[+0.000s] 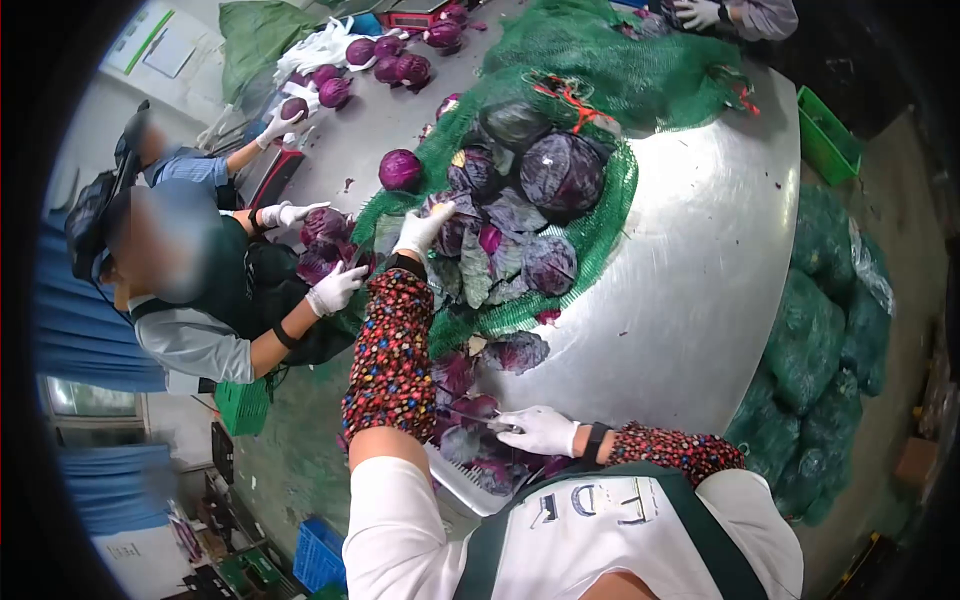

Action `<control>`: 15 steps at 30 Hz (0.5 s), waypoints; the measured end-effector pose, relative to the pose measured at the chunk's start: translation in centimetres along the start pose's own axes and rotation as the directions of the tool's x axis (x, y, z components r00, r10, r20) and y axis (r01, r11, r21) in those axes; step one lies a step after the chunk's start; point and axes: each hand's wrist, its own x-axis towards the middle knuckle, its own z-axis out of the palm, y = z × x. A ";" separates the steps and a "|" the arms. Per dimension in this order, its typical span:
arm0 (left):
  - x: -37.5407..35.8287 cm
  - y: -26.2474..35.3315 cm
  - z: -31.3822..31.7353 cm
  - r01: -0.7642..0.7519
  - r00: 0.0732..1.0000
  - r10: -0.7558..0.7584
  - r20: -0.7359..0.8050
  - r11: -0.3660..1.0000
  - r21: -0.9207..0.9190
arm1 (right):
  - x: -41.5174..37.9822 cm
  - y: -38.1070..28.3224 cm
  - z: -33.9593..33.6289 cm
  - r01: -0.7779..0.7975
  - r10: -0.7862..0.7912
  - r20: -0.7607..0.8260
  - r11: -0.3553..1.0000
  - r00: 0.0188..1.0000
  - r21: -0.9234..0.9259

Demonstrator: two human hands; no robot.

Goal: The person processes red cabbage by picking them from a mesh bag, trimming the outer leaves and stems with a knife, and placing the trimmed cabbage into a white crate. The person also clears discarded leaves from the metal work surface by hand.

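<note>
My left hand [422, 232], in a white glove, reaches out to the near-left side of a heap of red cabbages. Its fingers curl onto a red cabbage [453, 238], partly hidden by the hand. The heap lies on an opened green mesh sack [605, 245], with large dark heads such as one cabbage [562, 172] and loose outer leaves [475, 268]. Close to my body, my gloved right hand [545, 432] is closed around a knife [480, 418], whose thin blade points left. Beneath the blade, cabbage leaves [462, 445] fill a pale crate [468, 492].
Peeled purple cabbages [400, 170] lie along the metal table [690, 220]. Two co-workers [215, 300] with gloved hands stand at the left; another person's sleeve [768, 18] shows at the top right. Full green sacks [805, 340] and a green crate [828, 135] stand right of the table.
</note>
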 end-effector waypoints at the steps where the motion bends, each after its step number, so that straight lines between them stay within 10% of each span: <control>1: 3.1 -3.3 0.2 -0.002 0.999 0.002 0.044 1.000 -0.003 | -0.5 0.0 -1.1 0.004 -0.003 -0.026 1.000 1.000 0.022; 12: -6.6 -1.0 0.3 -0.103 0.975 0.195 0.102 0.814 -0.572 | -4.7 3.9 -6.2 -0.152 0.210 -0.338 0.970 0.917 0.190; 15: -11.8 0.4 -1.0 -0.302 0.916 0.377 0.137 0.872 -0.385 | -6.1 3.7 -8.7 -0.166 0.351 -0.420 0.894 0.837 0.415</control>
